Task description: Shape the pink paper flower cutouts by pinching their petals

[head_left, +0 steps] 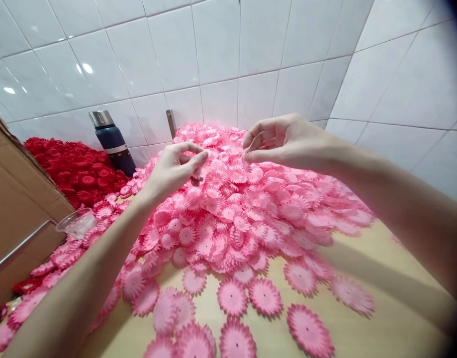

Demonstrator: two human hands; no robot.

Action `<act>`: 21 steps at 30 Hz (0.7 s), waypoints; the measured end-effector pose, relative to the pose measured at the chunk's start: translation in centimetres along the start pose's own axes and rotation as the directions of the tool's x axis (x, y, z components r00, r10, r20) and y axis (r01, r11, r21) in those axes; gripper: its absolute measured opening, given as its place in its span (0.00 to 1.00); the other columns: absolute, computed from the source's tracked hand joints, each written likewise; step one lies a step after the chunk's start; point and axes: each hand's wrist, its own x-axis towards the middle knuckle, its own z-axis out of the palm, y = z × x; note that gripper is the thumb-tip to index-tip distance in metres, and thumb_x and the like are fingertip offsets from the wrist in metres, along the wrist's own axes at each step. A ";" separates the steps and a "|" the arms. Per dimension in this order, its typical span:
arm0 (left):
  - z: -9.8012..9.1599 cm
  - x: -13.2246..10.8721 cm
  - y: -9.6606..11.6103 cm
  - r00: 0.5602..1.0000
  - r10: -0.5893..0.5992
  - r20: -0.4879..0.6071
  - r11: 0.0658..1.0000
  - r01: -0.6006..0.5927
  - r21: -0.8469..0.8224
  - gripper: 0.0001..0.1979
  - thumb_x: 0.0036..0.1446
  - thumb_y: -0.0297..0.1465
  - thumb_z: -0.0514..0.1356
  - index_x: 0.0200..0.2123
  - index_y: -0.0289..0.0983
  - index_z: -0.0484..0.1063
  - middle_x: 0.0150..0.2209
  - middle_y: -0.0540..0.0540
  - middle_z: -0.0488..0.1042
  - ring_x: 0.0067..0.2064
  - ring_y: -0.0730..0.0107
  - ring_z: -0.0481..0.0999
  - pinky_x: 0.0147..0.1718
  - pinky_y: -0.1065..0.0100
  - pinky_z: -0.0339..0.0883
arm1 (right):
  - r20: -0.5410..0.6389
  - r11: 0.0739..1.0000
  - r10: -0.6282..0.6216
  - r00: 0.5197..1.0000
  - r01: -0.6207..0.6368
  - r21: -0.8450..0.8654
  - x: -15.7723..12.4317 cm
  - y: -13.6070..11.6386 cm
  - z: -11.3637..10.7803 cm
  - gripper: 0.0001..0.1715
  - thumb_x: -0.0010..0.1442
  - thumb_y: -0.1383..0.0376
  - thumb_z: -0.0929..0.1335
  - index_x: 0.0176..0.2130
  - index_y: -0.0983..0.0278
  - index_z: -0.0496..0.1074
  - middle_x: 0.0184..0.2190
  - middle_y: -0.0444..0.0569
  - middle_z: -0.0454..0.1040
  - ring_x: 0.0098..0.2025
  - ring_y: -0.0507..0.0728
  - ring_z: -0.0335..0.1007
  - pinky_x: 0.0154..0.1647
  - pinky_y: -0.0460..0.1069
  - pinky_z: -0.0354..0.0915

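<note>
Pink petals [231,219] @ L hand [174,169], R hand [284,141]

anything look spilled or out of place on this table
The clear cup at the left lies tipped among the pink flowers. Loose ones lie scattered off the pile across the table toward its near edge. A dark bottle stands hemmed in between them and a red heap. Nothing looks damaged.

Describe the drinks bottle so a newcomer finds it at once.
Look along the white tiled wall behind the table. Where the red flower pile meets the pink flower pile, a bottle stands upright. It alone is dark blue, with a steel cap.
</note>
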 end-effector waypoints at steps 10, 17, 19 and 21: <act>-0.8 0.9 -1.4 0.996 0.058 -0.065 0.982 -0.045 0.183 0.20 0.57 0.48 0.59 0.27 0.37 0.67 0.25 0.47 0.71 0.26 0.71 0.72 0.25 0.69 0.65 | 0.074 1.000 -0.002 0.997 0.001 0.016 0.0 -0.1 0.5 0.10 0.52 0.63 0.74 0.36 0.60 0.74 0.33 0.49 0.78 0.34 0.57 0.73 0.30 0.52 0.65; -0.7 0.9 -1.6 0.981 0.168 -0.097 0.957 -0.139 0.254 0.16 0.56 0.42 0.63 0.26 0.35 0.74 0.28 0.43 0.76 0.29 0.70 0.74 0.28 0.68 0.67 | 0.096 1.000 -0.010 0.995 0.010 0.007 0.1 0.4 0.4 0.10 0.53 0.60 0.74 0.36 0.60 0.74 0.34 0.50 0.78 0.35 0.59 0.74 0.31 0.53 0.66; -0.5 0.8 -1.6 0.984 0.129 -0.126 0.979 -0.106 0.173 0.16 0.57 0.43 0.62 0.26 0.35 0.72 0.21 0.47 0.72 0.20 0.75 0.69 0.20 0.70 0.62 | 0.098 1.000 -0.013 0.995 0.013 0.006 0.1 0.4 0.4 0.10 0.53 0.60 0.74 0.36 0.59 0.74 0.33 0.50 0.78 0.35 0.58 0.74 0.31 0.53 0.66; -0.4 0.7 -1.7 0.979 0.121 -0.161 0.985 -0.099 0.139 0.16 0.57 0.43 0.62 0.27 0.36 0.71 0.17 0.51 0.69 0.15 0.78 0.64 0.15 0.71 0.57 | 0.096 1.000 -0.012 0.995 0.012 -0.002 0.1 0.4 0.4 0.10 0.53 0.60 0.74 0.36 0.59 0.74 0.34 0.49 0.78 0.35 0.58 0.74 0.31 0.53 0.66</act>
